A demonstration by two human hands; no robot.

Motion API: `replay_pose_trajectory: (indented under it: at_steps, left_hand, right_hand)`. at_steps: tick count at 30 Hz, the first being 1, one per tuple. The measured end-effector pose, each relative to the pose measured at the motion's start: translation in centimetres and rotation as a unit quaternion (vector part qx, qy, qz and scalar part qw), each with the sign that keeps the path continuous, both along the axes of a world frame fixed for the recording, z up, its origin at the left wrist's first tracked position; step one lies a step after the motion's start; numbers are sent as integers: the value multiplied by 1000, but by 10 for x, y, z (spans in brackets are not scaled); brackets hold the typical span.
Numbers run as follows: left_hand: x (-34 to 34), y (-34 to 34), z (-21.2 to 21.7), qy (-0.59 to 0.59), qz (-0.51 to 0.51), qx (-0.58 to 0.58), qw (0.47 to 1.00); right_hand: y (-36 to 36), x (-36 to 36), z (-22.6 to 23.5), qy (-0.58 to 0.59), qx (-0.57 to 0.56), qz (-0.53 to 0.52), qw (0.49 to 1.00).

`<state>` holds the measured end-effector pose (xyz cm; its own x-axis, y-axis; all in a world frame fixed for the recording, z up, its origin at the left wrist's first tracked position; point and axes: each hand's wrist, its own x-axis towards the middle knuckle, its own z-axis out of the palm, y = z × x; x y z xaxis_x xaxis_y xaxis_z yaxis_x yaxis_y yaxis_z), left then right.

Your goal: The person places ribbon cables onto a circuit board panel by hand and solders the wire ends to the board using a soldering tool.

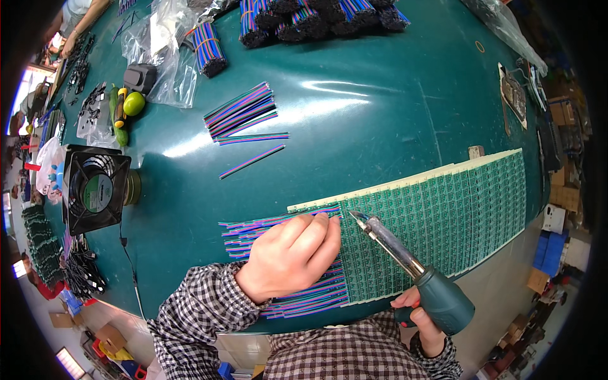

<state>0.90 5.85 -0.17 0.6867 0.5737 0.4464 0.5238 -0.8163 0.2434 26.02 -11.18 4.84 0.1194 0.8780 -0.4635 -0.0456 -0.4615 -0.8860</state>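
Note:
My left hand (pixel 291 256) is closed in a pinch at the left edge of a green circuit board panel (pixel 430 221). At its fingertips is the end of a multicoloured flat wire (pixel 278 218). Many similar short wires (pixel 310 296) lie side by side under and beside that hand, their right ends along the panel's edge. My right hand (pixel 421 320) is wrapped round a soldering iron (pixel 411 266) with a dark green handle. The iron's tip (pixel 353 213) is just right of my left fingertips, over the panel's upper left part; whether it touches is too small to tell.
Loose wires (pixel 244 114) lie on the green table (pixel 354 139) beyond my left hand. Bundled wires (pixel 323 19) are stacked at the far edge. A black fan (pixel 95 190) stands at left, near a green fruit (pixel 133 104) and plastic bags (pixel 161 57). Another person's arm (pixel 85 25) shows far left.

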Motion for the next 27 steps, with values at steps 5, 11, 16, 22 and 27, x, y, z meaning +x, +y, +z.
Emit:
replay_pose_trajectory:
  at_steps: [5,11,16,22,27]
  left_hand:
    - [0,1,-1,-8,-3,3,1000]
    - [1,1,-2,-21,0,1,1000]
    - [0,1,-2,-21,-2,-3,1000]
    - [1,2,0,-18,-3,-10,1000]
    - [1,1,-1,-20,-3,-6,1000]
  right_hand:
    - [0,0,-2,3,13,-7,1000]
    - [1,1,-1,-1,9,2,1000]
    - [-7,3,-6,7,5,-2,1000]
    - [-18,3,-16,19,-11,-15,1000]
    - [-21,4,-19,28,-11,-16,999]
